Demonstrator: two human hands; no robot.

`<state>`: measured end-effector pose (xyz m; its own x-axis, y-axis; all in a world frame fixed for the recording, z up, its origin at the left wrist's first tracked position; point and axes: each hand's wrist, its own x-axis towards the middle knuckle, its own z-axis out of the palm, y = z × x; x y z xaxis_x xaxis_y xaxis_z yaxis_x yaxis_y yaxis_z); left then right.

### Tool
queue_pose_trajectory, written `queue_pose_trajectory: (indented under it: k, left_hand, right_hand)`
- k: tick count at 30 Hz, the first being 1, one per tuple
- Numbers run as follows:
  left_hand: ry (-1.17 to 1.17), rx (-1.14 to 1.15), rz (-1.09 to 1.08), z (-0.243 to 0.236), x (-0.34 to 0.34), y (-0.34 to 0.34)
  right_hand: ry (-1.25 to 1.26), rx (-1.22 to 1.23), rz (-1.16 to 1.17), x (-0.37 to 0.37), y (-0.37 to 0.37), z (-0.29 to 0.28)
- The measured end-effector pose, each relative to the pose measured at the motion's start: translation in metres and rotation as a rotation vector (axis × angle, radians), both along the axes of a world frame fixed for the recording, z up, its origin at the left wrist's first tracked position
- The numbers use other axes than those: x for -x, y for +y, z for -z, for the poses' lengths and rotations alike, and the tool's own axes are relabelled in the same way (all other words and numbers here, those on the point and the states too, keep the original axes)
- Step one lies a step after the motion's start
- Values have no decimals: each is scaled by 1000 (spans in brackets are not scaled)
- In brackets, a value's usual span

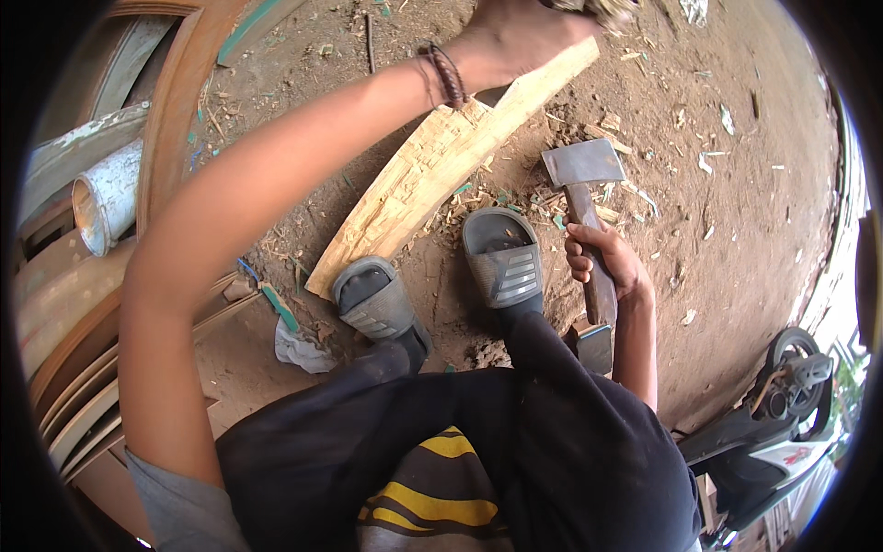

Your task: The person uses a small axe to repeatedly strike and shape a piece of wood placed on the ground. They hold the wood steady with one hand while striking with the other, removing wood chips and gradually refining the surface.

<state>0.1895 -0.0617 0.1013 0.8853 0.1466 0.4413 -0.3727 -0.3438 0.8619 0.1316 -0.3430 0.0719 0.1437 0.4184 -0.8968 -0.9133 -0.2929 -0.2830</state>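
My right hand (607,258) is wrapped round the dark wooden handle of a hatchet (583,164), its broad grey metal head pointing away from me. My left arm stretches forward to the top edge, where my left hand (524,37) is over the far end of a long split piece of wood (414,184); its fingers are cut off or hidden. A rough brown clump (602,9) shows beside that hand; I cannot tell what it is. The wood is pale, splintered and notched on top, and slants down to the left, its near end by my left sandal (372,294).
My right sandal (501,258) stands between the wood and the hatchet. Chips lie scattered over the dirt ground (736,212). At left are a wooden frame (170,101), a whitish can (110,198) and stacked boards (83,368). A motorbike (773,414) stands at lower right.
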Motion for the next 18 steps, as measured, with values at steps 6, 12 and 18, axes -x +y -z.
queue_pose_trajectory:
  k: [6, 12, 18]
  left_hand:
    - [67, 68, -161, 20, -2, -3]
    - [135, 235, -215, 34, -1, -10]
    - [214, 205, -161, 33, -5, -8]
  right_hand:
    - [-23, 11, -70, -5, -1, 1]
    - [-29, 17, -76, -5, -1, -1]
    - [-6, 37, -97, -8, 0, -2]
